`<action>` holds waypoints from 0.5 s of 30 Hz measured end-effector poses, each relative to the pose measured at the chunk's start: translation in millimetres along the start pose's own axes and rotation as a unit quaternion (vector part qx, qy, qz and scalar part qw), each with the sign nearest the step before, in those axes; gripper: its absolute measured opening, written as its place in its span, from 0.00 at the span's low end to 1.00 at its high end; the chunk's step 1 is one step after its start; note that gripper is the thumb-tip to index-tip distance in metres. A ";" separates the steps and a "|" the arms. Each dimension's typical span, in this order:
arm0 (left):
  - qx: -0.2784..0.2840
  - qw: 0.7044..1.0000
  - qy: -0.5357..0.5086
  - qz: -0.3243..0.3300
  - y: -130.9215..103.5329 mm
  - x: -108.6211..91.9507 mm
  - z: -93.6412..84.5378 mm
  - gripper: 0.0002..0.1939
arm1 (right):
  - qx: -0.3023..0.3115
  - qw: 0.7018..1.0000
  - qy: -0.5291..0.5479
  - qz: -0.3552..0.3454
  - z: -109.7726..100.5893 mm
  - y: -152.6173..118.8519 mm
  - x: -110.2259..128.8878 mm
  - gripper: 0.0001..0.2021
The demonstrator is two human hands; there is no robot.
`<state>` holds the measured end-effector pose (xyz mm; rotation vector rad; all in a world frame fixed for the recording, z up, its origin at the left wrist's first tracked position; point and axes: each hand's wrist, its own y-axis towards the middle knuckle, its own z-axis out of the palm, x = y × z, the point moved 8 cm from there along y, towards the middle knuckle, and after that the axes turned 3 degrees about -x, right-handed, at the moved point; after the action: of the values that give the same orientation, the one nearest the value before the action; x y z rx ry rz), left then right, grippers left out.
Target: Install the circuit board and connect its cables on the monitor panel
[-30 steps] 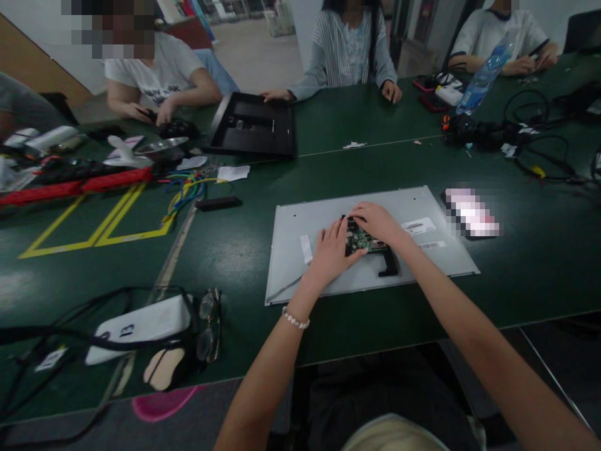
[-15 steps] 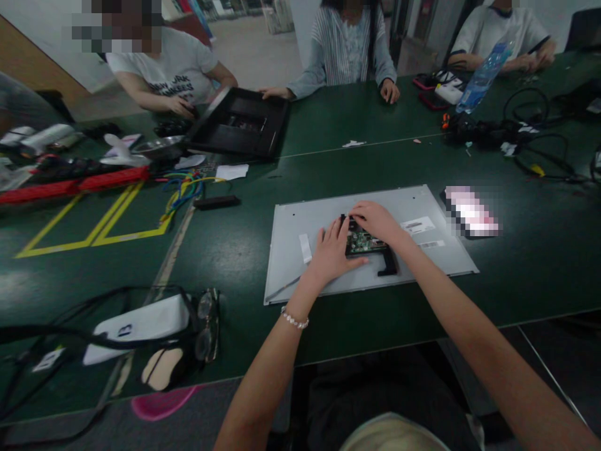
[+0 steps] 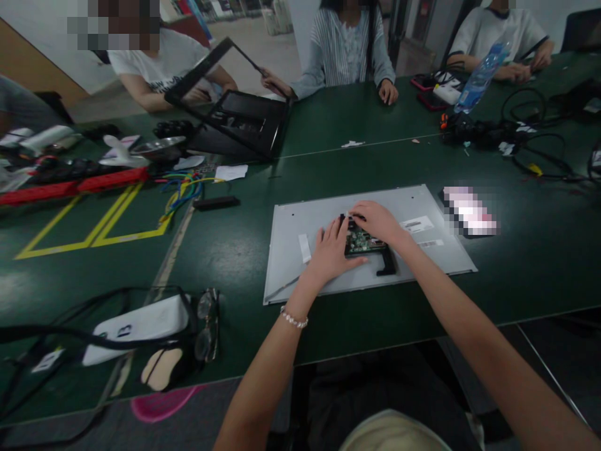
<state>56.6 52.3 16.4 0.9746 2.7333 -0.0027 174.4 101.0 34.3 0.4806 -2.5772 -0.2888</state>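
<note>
A flat light-grey panel [image 3: 286, 225] like the back of a display lies on the green table. On its middle sits a green circuit board [image 3: 360, 242] in a black plastic frame [image 3: 387, 263], which has a hooked arm at its near right. My left hand [image 3: 331, 250] rests along the board's left side, fingers stretched out and thumb apart. At the board's far edge, my right hand [image 3: 375, 220] has its fingers bent together near the left fingertips; what they hold, if anything, is hidden. A white strip [image 3: 305, 248] and a thin cable [image 3: 285, 286] lie left of the board.
A phone [image 3: 469, 212] lies right of the panel. Glasses [image 3: 206, 326], a white case [image 3: 141, 329] and a mouse [image 3: 162, 368] are at the near left. Across the table, people handle a black frame [image 3: 201, 62] above a black cover [image 3: 244, 122]. A bottle [image 3: 481, 78] stands tilted at far right.
Across the table, a co-worker's hand has raised the black frame off the black cover. My own hands and the board stay practically where they were.
</note>
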 end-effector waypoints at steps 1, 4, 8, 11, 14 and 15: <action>0.001 1.000 0.000 0.001 0.1 -0.2 0.0 0.55 | -0.002 1.000 0.001 0.002 -1.5 -0.5 -1.8 0.13; 0.002 1.000 -0.001 0.001 -0.4 -0.2 -0.4 0.55 | -0.011 1.000 0.002 0.016 -10.2 -5.1 -11.7 0.14; -0.004 1.000 -0.006 -0.002 -1.6 1.1 -0.4 0.55 | -0.028 0.994 -0.050 0.088 -28.1 -24.9 -36.9 0.20; -0.006 1.000 -0.013 -0.002 -1.7 1.9 0.5 0.55 | -0.009 0.973 -0.115 0.202 -35.9 -48.0 -60.5 0.24; -0.004 1.000 -0.013 -0.001 -1.5 2.0 1.1 0.55 | 0.048 0.952 -0.142 0.267 -32.1 -63.1 -71.0 0.27; -0.004 1.000 -0.011 -0.001 -1.4 1.9 1.1 0.55 | 0.067 0.948 -0.146 0.276 -29.4 -64.9 -72.1 0.28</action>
<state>54.5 52.3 14.9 0.9643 2.7122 -0.0040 266.3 66.1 9.4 -0.2716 -2.8971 0.0176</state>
